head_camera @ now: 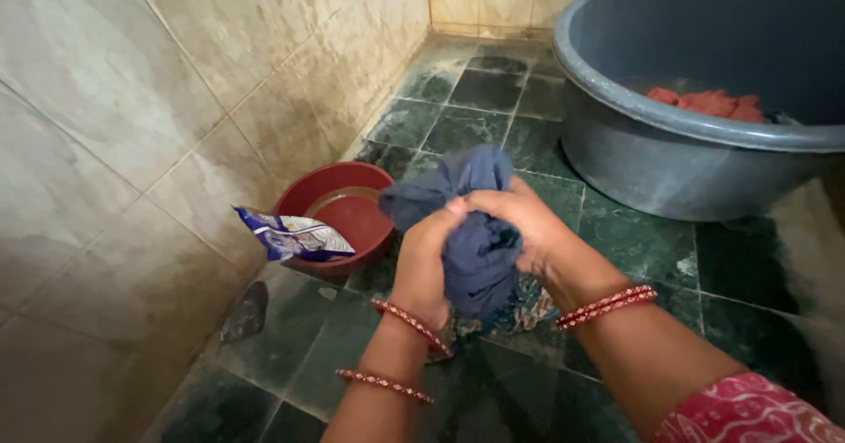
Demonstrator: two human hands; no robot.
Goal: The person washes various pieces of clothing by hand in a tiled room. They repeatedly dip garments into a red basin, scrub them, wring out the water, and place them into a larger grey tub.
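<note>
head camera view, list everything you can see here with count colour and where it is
cloth: one, dark blue, bunched up, gripped in both hands at the centre
patterned cloth: one, mixed colours, on the floor under the hands
small basin: one, red, on the floor by the left wall
packet: one, white and blue, lying over the small basin's near rim
large tub: one, grey-blue, upper right on the floor
red cloth: one, inside the large tub
floor: dark green tiles, wet
wall: beige tiles, stained, on the left
bangles: red, on both wrists
sleeve: pink patterned, lower right
left hand: one, gripping the dark blue cloth
right hand: one, gripping the same cloth
</note>
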